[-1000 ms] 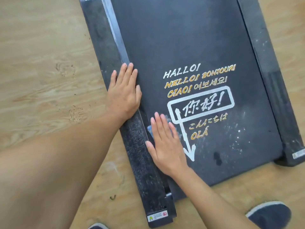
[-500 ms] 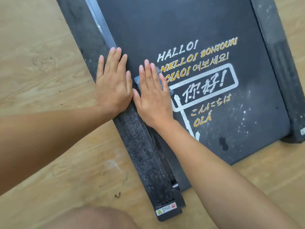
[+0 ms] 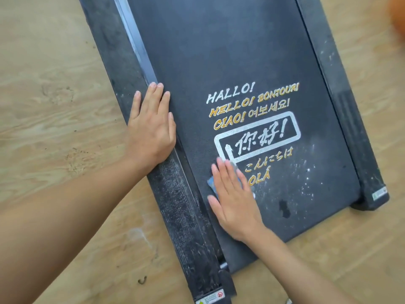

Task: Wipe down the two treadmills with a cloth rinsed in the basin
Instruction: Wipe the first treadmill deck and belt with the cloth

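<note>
A black treadmill lies flat on the wooden floor, its belt printed with white and yellow greetings. My left hand rests flat on the left side rail, fingers together, holding nothing. My right hand presses flat on a small blue cloth against the belt, just below the white speech box. Only the cloth's left edge shows beside my fingers. White specks dot the belt to the right of my right hand.
The dusty left rail ends in a cap with a warning sticker. The right rail runs to the belt's near right corner. An orange object sits at the top right edge. Wooden floor surrounds the treadmill.
My right hand has slid the cloth down the belt towards me, from beside my left hand to below the speech box. The left hand has stayed on the rail.
</note>
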Tool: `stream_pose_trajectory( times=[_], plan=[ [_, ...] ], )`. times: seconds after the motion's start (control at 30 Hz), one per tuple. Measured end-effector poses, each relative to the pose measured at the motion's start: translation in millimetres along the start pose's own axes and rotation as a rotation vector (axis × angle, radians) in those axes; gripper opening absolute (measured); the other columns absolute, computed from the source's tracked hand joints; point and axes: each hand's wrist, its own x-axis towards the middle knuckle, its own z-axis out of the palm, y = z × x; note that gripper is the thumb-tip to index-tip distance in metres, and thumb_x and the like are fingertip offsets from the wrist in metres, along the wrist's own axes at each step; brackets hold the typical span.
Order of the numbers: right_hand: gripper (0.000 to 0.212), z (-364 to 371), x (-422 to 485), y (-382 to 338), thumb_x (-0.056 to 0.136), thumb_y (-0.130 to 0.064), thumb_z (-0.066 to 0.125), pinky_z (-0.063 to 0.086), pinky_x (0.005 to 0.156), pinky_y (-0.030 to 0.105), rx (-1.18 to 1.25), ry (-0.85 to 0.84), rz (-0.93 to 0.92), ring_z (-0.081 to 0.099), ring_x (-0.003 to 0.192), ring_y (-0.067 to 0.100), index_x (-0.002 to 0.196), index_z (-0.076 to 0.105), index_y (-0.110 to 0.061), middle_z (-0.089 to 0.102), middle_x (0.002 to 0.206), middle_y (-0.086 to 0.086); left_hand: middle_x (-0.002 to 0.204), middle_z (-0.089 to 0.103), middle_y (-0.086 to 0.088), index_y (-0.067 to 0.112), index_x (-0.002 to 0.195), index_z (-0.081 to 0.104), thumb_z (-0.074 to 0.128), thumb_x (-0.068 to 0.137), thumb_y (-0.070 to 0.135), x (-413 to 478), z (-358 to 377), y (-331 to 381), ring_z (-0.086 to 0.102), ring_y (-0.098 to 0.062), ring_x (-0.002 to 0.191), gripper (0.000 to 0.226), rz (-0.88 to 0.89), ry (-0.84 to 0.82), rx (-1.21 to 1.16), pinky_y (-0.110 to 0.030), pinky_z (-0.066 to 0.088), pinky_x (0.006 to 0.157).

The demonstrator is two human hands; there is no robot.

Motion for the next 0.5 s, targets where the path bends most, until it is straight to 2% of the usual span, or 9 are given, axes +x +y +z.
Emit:
stream_pose_trajectory(
  times=[0.1,0.2,0.27,0.37,0.43,0.5],
  plan=[
    [0.068,-23.4,123.2,-10.8,0.109,-0.044,0.023,0.011,0.131,0.045,0.026,0.13,0.129,0.004,0.163,0.022,0.167,0.015,-0.009,0.007,0.176,0.008,0.169,0.034,-0.013,0.002,0.158,0.042,0.032,0.11,0.025,0.6,0.9,-0.9,0.022,-0.026,0.162,0.054,0.003,0.016,-0.014,-0.049,0.01,0.133],
    [0.069,-29.5,160.7,-14.7,0.107,-0.042,0.02,0.011,0.13,0.046,0.016,0.151,0.187,0.004,0.163,0.021,0.167,0.012,-0.009,0.006,0.176,0.009,0.169,0.035,-0.014,0.002,0.157,0.042,0.034,0.109,0.023,0.7,2.0,-2.4,0.022,-0.026,0.161,0.053,0.009,0.025,-0.017,-0.049,0.01,0.133],
    [0.069,-17.8,119.1,-6.8,0.108,-0.04,0.026,0.011,0.13,0.046,0.028,0.13,0.166,0.0,0.163,0.021,0.167,0.01,-0.009,0.003,0.176,0.008,0.169,0.035,-0.014,0.001,0.157,0.041,0.035,0.108,0.022,-0.7,1.5,-2.7,0.022,-0.027,0.161,0.054,0.012,0.02,-0.021,-0.049,0.01,0.133],
    [0.073,2.6,2.0,5.7,0.107,-0.041,0.032,0.015,0.129,0.05,0.048,0.05,0.182,-0.003,0.163,0.023,0.167,0.006,-0.009,-0.003,0.176,0.006,0.169,0.034,-0.014,0.001,0.158,0.04,0.036,0.107,0.021,-1.9,1.7,-2.4,0.021,-0.027,0.162,0.055,0.007,0.015,-0.019,-0.05,0.009,0.133],
    [0.075,9.3,-61.2,7.5,0.109,-0.048,0.03,0.014,0.128,0.051,0.044,-0.033,0.186,-0.001,0.163,0.025,0.167,0.004,-0.008,-0.004,0.176,0.006,0.169,0.034,-0.015,0.0,0.158,0.04,0.036,0.107,0.022,-1.8,3.1,-2.2,0.021,-0.027,0.161,0.055,0.004,0.022,-0.017,-0.05,0.009,0.133],
    [0.078,9.2,-72.4,9.7,0.109,-0.056,0.024,0.012,0.127,0.05,0.04,-0.08,0.19,-0.001,0.163,0.026,0.167,0.004,-0.008,-0.004,0.176,0.007,0.169,0.034,-0.015,0.0,0.157,0.041,0.035,0.107,0.023,-1.3,3.6,-2.2,0.022,-0.027,0.161,0.056,-0.001,0.029,-0.012,-0.05,0.009,0.133]
  ],
)
